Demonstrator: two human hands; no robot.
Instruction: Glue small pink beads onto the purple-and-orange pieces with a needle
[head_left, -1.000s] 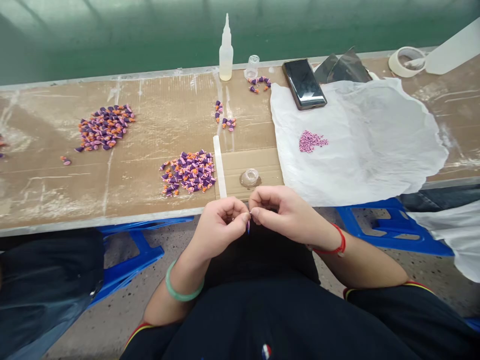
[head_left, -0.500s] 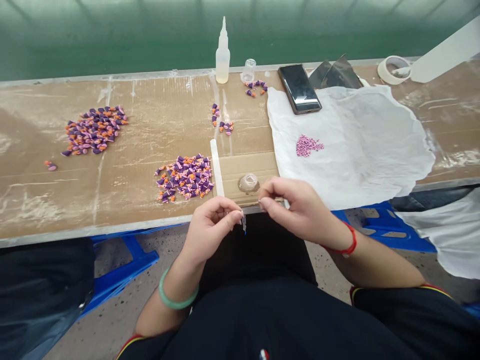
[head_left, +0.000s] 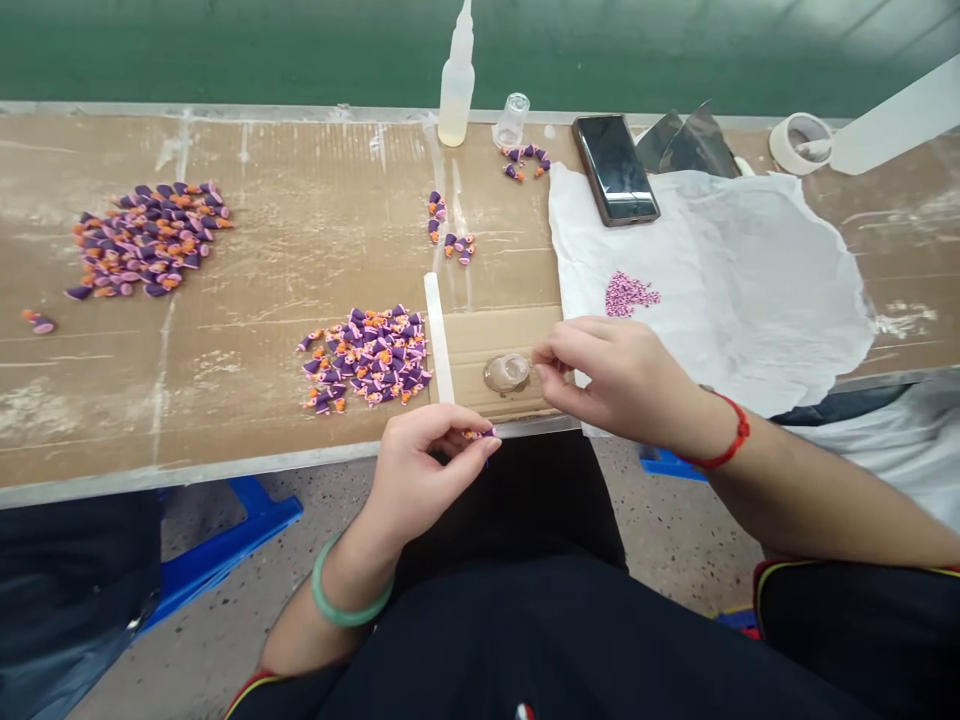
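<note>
My left hand [head_left: 431, 460] is closed at the table's front edge, pinching a small purple, pink and orange figure piece [head_left: 478, 434] between thumb and fingers. A tiny blue tip shows just under the fingertips. My right hand [head_left: 615, 375] is closed in a pinch beside a small clear dish [head_left: 506, 372] on a cardboard patch. Whatever is between its fingertips is too small to make out. Left of the dish lies a pile of similar figure pieces [head_left: 371, 355], bordered by a white strip [head_left: 439, 335].
A second pile of pieces [head_left: 154, 240] lies far left. Behind stand a squeeze bottle [head_left: 456, 95] and a clear cup [head_left: 512, 120]. To the right, a white cloth [head_left: 750, 270] bears tiny pink bits [head_left: 628, 294] and a phone [head_left: 615, 170]; a tape roll [head_left: 799, 143] sits beyond.
My right hand has moved slightly right, to beside the clear dish. In my left hand, the figure piece now shows more clearly as the fingers have shifted. The view has tilted slightly.
</note>
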